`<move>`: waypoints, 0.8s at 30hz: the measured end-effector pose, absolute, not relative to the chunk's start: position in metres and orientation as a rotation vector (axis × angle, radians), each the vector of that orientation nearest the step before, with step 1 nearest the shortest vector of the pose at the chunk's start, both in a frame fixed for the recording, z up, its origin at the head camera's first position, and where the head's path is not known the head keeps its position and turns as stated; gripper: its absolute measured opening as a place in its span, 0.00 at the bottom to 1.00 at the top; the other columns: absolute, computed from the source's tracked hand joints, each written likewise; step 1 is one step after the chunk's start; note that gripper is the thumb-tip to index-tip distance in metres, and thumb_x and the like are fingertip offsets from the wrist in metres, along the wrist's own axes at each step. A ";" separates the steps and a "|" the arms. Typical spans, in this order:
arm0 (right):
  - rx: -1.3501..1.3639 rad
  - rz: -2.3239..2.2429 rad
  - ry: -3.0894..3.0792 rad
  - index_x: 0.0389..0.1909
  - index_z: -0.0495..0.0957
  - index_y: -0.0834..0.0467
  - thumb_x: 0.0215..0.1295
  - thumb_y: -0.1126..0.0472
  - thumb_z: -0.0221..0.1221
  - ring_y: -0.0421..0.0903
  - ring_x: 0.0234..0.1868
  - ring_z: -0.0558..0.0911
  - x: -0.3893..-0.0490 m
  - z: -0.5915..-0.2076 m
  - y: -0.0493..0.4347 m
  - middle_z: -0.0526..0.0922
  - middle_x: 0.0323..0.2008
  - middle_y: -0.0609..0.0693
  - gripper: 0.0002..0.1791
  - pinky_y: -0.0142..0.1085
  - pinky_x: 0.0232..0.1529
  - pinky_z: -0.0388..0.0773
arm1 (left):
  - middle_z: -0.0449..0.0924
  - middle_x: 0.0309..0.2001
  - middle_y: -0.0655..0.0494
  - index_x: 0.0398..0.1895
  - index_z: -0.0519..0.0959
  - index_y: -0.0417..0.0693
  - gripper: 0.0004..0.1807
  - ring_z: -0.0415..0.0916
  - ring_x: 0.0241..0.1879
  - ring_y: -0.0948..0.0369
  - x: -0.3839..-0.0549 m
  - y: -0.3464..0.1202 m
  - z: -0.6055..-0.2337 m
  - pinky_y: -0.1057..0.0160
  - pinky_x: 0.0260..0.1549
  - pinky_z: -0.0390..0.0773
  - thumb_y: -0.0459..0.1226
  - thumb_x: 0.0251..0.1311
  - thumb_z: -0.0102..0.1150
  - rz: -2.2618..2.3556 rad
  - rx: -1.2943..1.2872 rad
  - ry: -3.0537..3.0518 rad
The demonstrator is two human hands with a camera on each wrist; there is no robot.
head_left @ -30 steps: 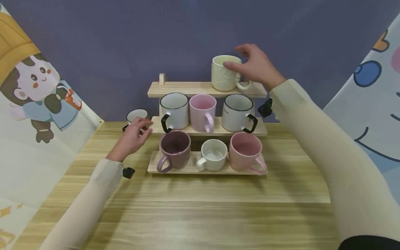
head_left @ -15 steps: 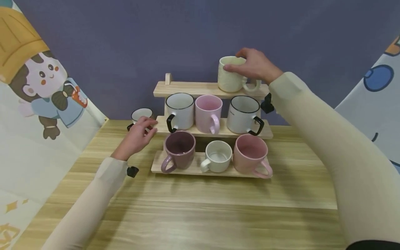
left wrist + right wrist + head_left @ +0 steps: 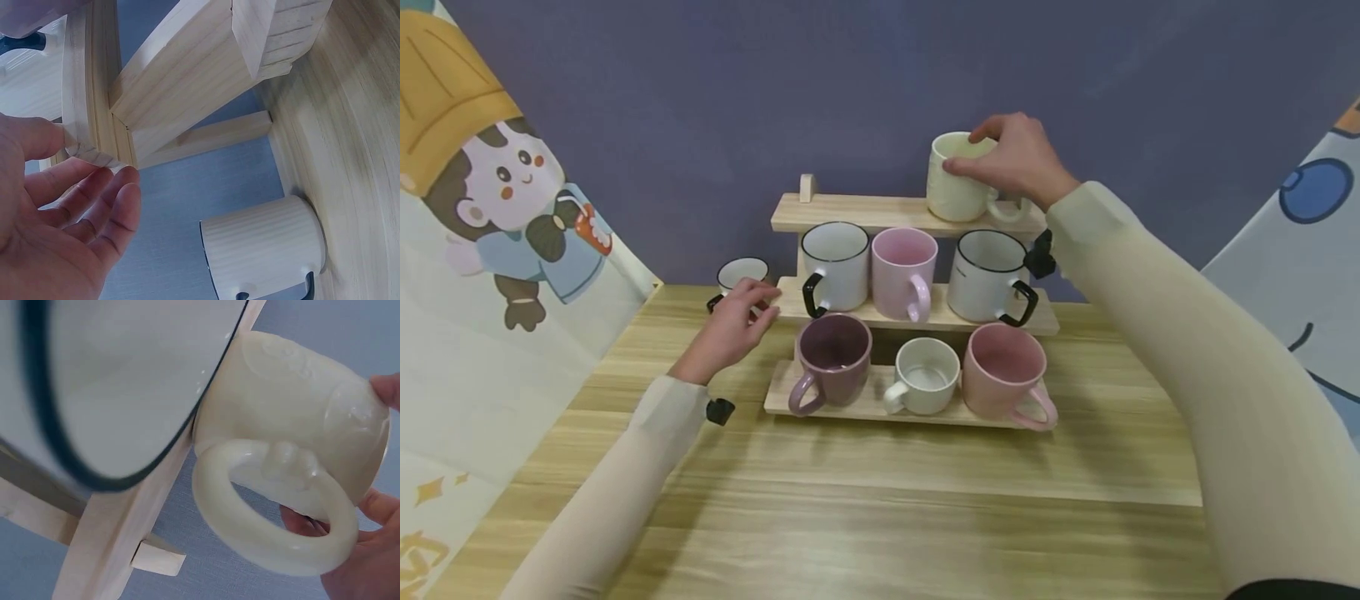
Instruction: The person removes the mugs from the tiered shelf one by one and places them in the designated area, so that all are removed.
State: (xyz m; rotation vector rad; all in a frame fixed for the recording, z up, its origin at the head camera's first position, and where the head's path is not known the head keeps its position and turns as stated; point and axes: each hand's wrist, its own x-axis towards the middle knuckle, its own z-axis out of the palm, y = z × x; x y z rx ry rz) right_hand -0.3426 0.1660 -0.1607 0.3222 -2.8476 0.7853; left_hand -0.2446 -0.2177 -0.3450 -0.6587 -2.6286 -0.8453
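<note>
A pale yellow embossed mug stands on the top board of a three-tier wooden rack, near its right end. My right hand grips it at the rim from the right. In the right wrist view the mug's ring handle shows, with fingertips on the wall beyond. My left hand is at the left end of the rack's middle board. Seen from the left wrist, thumb and index finger pinch that board's end, while the other fingers curl loosely below.
Two white mugs with black handles flank a pink mug on the middle tier. Below are a purple mug, a small white cup and a rose mug. A dark-rimmed mug sits behind my left hand.
My right index finger has come down from above the yellow mug onto its rim. The head view has shifted slightly, moving the rack rightward in frame. My left hand stays at the board's end.
</note>
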 end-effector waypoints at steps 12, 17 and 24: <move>0.228 0.809 -2.752 0.66 0.67 0.57 0.48 0.29 0.59 0.50 0.58 0.67 -0.332 -0.156 0.186 0.68 0.64 0.53 0.49 0.46 0.55 0.69 | 0.69 0.50 0.40 0.53 0.74 0.30 0.16 0.75 0.42 0.50 -0.247 -0.221 -0.344 0.53 0.38 0.77 0.33 0.68 0.51 -0.832 -0.688 -2.624; 0.194 0.804 -2.733 0.67 0.65 0.58 0.49 0.30 0.59 0.52 0.57 0.68 -0.328 -0.148 0.202 0.67 0.64 0.55 0.50 0.48 0.53 0.69 | 0.68 0.50 0.40 0.53 0.74 0.30 0.16 0.74 0.42 0.50 -0.249 -0.223 -0.344 0.53 0.38 0.77 0.33 0.68 0.51 -0.827 -0.689 -2.621; 0.122 0.795 -2.756 0.69 0.62 0.58 0.49 0.31 0.60 0.55 0.56 0.67 -0.319 -0.143 0.230 0.65 0.65 0.58 0.51 0.49 0.46 0.71 | 0.68 0.50 0.39 0.53 0.74 0.29 0.16 0.74 0.42 0.49 -0.250 -0.223 -0.344 0.52 0.38 0.77 0.32 0.68 0.50 -0.828 -0.686 -2.625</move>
